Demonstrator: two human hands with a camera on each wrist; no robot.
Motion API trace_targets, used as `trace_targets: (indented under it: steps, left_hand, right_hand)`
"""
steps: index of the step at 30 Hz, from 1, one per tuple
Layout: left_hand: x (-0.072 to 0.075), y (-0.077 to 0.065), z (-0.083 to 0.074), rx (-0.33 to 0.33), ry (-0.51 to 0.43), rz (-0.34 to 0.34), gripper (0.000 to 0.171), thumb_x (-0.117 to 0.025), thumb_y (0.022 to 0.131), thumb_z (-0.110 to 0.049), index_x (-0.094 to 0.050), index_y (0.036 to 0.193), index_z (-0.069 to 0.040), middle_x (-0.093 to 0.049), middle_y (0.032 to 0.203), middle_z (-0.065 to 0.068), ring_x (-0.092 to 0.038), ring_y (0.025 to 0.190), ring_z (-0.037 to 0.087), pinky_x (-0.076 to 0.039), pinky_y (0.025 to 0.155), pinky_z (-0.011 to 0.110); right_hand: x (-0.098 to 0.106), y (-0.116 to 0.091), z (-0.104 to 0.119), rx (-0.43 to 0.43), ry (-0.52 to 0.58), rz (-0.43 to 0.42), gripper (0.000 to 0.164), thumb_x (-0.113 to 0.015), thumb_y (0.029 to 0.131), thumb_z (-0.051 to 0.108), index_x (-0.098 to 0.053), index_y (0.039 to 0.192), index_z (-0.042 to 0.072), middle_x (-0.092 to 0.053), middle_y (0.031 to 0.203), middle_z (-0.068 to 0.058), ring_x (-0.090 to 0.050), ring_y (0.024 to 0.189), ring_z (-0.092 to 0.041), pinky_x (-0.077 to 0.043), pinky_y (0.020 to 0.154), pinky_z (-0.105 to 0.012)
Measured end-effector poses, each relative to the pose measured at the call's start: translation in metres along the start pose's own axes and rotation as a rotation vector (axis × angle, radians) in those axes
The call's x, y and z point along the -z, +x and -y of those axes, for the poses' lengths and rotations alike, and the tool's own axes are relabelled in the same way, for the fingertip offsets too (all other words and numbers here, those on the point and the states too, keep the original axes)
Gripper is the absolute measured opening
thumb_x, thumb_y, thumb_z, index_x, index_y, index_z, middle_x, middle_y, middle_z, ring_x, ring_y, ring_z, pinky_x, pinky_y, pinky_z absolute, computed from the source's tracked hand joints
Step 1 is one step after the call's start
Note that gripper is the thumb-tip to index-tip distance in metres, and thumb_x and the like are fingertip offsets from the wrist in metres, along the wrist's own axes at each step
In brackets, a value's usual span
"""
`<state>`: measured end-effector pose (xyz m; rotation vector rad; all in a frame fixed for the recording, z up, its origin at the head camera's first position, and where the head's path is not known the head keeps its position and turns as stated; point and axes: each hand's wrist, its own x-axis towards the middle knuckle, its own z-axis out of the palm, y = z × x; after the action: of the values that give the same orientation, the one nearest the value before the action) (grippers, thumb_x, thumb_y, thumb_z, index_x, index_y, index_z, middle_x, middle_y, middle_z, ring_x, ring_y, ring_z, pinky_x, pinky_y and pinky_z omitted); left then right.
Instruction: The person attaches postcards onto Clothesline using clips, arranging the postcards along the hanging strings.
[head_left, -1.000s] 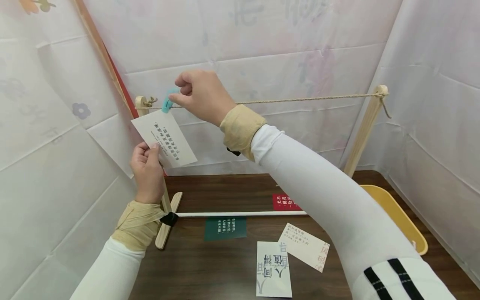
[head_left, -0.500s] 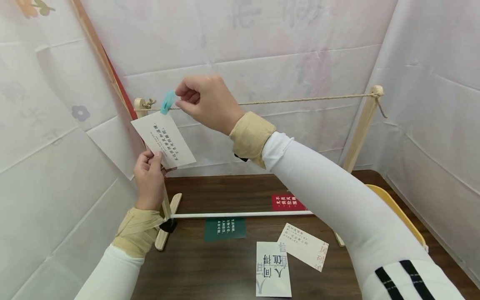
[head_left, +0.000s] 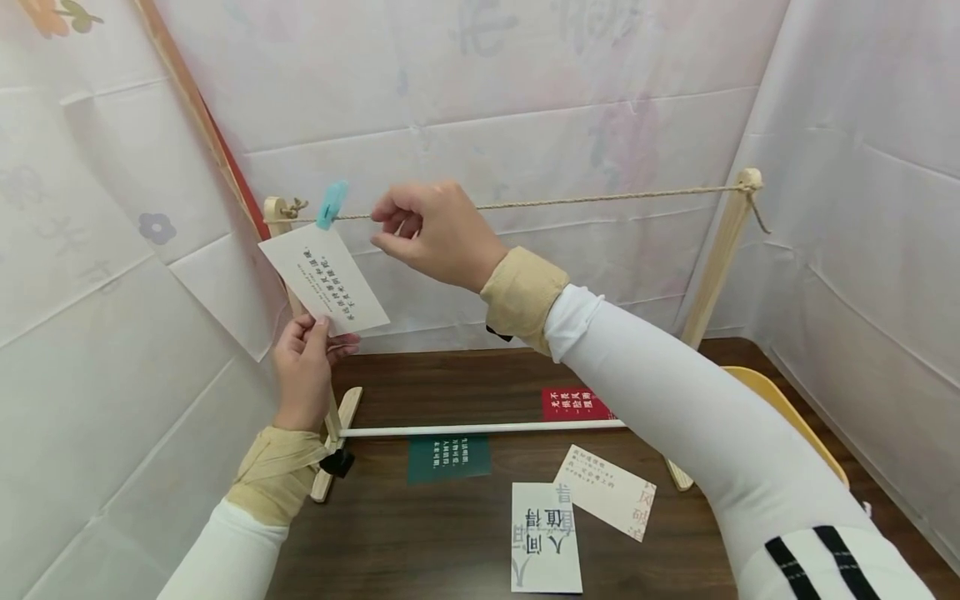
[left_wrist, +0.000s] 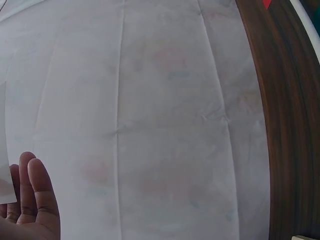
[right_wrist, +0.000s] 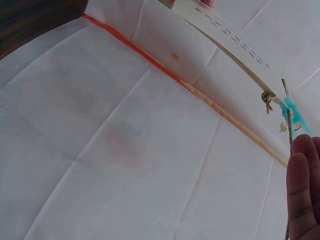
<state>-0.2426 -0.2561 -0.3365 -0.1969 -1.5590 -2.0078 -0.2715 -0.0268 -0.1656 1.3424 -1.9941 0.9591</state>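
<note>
A white card (head_left: 326, 279) with printed characters hangs tilted from the rope (head_left: 600, 198), near its left end. A light-blue clothespin (head_left: 331, 205) clips the card's top edge at the rope. My left hand (head_left: 303, 371) is at the card's lower edge, thumb tip overlapping it. In the left wrist view the fingers (left_wrist: 42, 192) extend loosely beside the card (left_wrist: 6, 165). Just right of the clothespin, my right hand (head_left: 442, 233) has loosely bent fingers and holds nothing. The right wrist view shows its fingertips near the rope, apart from the clothespin (right_wrist: 295, 116).
Wooden posts (head_left: 716, 267) carry the rope, with a white rod (head_left: 480, 428) low between them. On the brown table (head_left: 420, 542) lie a green card (head_left: 448, 459), a red card (head_left: 576, 404) and two white cards (head_left: 546, 537). A yellow tray (head_left: 787, 417) is partly behind my right arm.
My right hand has let go of the clothespin and moved right and down. The left hand has slid down the card, its fingers loosening. The clothespin and card stay on the rope.
</note>
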Motion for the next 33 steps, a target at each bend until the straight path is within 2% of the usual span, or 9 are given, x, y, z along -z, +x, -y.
trace_targets:
  steps: [5,8,15,17,26,33]
  left_hand:
    - [0.002,-0.002,0.004,0.012,0.024,0.008,0.020,-0.054,0.105,-0.018,-0.052,0.104,0.003,-0.067,0.091,0.021,-0.071,0.075,0.024,-0.058,0.065,0.032]
    - [0.003,-0.003,0.006,0.026,0.028,0.009,0.022,-0.054,0.105,-0.019,-0.052,0.105,0.003,-0.068,0.090,0.019,-0.071,0.075,0.024,-0.058,0.065,0.031]
    - [0.003,-0.007,0.012,0.060,0.016,0.005,0.013,-0.052,0.105,-0.013,-0.048,0.101,-0.001,-0.067,0.087,0.019,-0.070,0.071,0.024,-0.058,0.062,0.030]
    - [0.003,-0.007,0.014,0.065,0.012,0.007,0.011,-0.053,0.104,-0.012,-0.047,0.102,-0.002,-0.068,0.085,0.015,-0.070,0.071,0.024,-0.058,0.062,0.031]
    - [0.007,-0.011,0.022,0.100,0.105,0.029,0.017,-0.055,0.104,-0.018,-0.053,0.110,-0.002,-0.068,0.088,0.010,-0.069,0.073,0.020,-0.058,0.064,0.030]
    - [0.008,-0.015,0.026,0.094,0.122,0.062,0.017,-0.054,0.105,-0.017,-0.054,0.113,-0.002,-0.067,0.089,0.011,-0.069,0.075,0.021,-0.058,0.066,0.030]
  right_hand:
    - [-0.002,-0.011,-0.007,0.009,0.016,-0.001,0.010,-0.076,0.087,0.008,-0.073,0.092,0.000,-0.074,0.087,-0.007,-0.067,0.074,-0.008,-0.054,0.072,-0.022]
    - [-0.003,-0.018,-0.010,0.010,0.015,0.006,0.010,-0.077,0.088,0.009,-0.074,0.093,0.001,-0.074,0.088,-0.007,-0.068,0.076,-0.008,-0.056,0.073,-0.025]
    - [-0.004,-0.035,-0.018,-0.028,0.009,0.020,0.014,-0.079,0.087,0.011,-0.075,0.097,0.003,-0.075,0.092,-0.006,-0.068,0.076,-0.008,-0.054,0.072,-0.019]
    - [-0.004,-0.040,-0.021,-0.041,0.010,0.025,0.015,-0.079,0.086,0.011,-0.075,0.098,0.003,-0.075,0.094,-0.006,-0.068,0.076,-0.009,-0.055,0.072,-0.022]
    - [-0.006,-0.067,-0.038,-0.094,0.016,0.027,0.021,-0.079,0.087,0.011,-0.075,0.105,0.002,-0.074,0.095,-0.008,-0.068,0.077,-0.011,-0.056,0.072,-0.027]
    - [-0.006,-0.086,-0.052,-0.112,0.032,0.005,0.019,-0.080,0.085,0.009,-0.075,0.102,0.002,-0.074,0.092,-0.010,-0.069,0.075,-0.013,-0.058,0.070,-0.034]
